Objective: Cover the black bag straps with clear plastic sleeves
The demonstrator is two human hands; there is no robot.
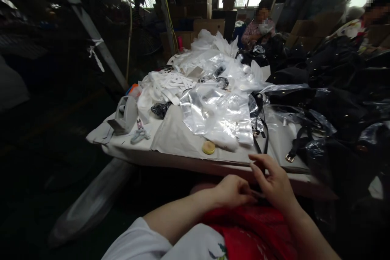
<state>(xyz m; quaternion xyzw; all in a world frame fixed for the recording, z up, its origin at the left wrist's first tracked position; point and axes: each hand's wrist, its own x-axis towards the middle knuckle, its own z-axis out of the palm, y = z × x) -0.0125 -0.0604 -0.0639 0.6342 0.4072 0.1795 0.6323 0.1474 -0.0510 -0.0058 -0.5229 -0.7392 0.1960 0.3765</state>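
Note:
My left hand [234,191] is closed in front of my red apron [258,227], just below the table's front edge. Its fingers curl inward, and a thin, blurred pale bit shows at their tips; I cannot make out what it is. Close by on the right is my right hand [273,180], fingers bent and apart, with a gap between thumb and forefinger. A round yellow tin [209,147] lies on the table edge beyond my hands. Clear plastic bags [216,109] are spread behind it. A black strap [263,130] with a buckle lies beside them.
At the table's left corner stand a tape dispenser [124,115] and pliers [140,133]. White strips [166,85] are heaped behind. Black bags [332,85] in plastic pile up on the right. Two people [258,28] sit at the back near cartons [209,26]. A metal pole [88,28] slants at left.

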